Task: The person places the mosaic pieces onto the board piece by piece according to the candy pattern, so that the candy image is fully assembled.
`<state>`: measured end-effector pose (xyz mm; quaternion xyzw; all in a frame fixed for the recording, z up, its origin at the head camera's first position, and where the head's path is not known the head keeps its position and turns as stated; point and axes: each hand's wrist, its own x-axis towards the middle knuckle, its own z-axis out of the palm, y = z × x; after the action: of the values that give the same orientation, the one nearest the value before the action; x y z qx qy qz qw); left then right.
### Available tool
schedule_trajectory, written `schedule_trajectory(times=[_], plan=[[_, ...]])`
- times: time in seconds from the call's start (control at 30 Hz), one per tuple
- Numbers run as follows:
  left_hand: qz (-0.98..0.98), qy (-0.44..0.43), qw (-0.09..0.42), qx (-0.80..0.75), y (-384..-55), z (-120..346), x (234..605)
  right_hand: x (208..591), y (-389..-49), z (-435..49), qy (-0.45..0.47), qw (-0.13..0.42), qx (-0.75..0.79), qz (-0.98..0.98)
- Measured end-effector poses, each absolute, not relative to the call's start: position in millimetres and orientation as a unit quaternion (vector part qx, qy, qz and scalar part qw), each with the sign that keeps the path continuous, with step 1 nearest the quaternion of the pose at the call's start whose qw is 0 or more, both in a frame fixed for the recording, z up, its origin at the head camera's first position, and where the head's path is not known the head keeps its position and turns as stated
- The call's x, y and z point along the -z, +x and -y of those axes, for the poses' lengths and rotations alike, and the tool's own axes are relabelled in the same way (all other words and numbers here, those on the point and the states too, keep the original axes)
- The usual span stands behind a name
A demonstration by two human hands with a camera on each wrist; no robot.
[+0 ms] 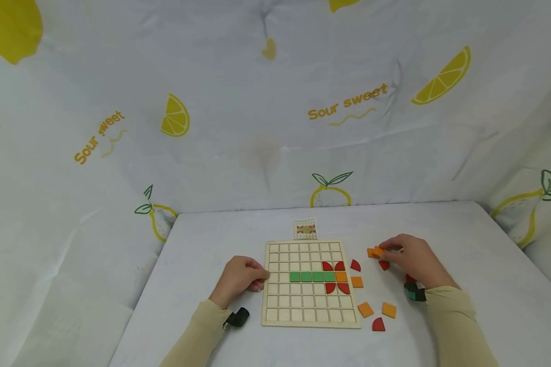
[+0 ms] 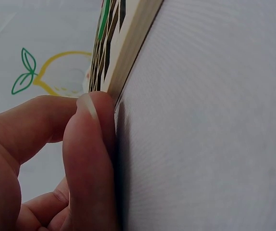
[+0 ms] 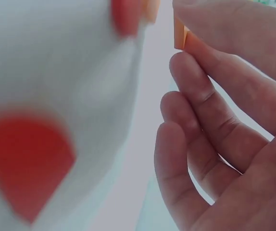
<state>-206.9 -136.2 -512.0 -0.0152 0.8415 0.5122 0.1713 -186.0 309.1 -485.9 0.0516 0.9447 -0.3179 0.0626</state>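
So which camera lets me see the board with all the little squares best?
The head view: the whole board shows, with coloured pieces on it. The left wrist view catches only a steep sliver of its side and top; the right wrist view doesn't show it.

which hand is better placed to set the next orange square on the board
The right hand, I'd judge: it pinches an orange square tile to the right of the wooden grid board, while the left hand holds the board's left edge.

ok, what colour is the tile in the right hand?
Orange; the tile shows best in the head view.
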Motion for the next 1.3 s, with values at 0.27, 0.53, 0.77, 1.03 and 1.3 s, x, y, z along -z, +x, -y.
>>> schedule_trajectory(times=[0.27, 0.53, 0.77, 1.03, 1.3], plan=[[-0.843, -0.016, 0.169, -0.51, -206, 135, 510, 487, -190, -267, -0.011, 0.067, 0.332, -0.941], [-0.847, -0.014, 0.166, -0.505, -206, 133, 509, 489, -193, -235, -0.052, 0.079, 0.342, -0.935], [-0.845, -0.013, 0.163, -0.509, -205, 134, 509, 488, -198, -206, -0.09, 0.073, 0.335, -0.935], [-0.847, -0.015, 0.166, -0.505, -205, 135, 509, 494, -200, -188, -0.124, 0.072, 0.324, -0.935], [-0.846, -0.017, 0.165, -0.507, -206, 134, 510, 497, -201, -185, -0.124, 0.073, 0.314, -0.939]])
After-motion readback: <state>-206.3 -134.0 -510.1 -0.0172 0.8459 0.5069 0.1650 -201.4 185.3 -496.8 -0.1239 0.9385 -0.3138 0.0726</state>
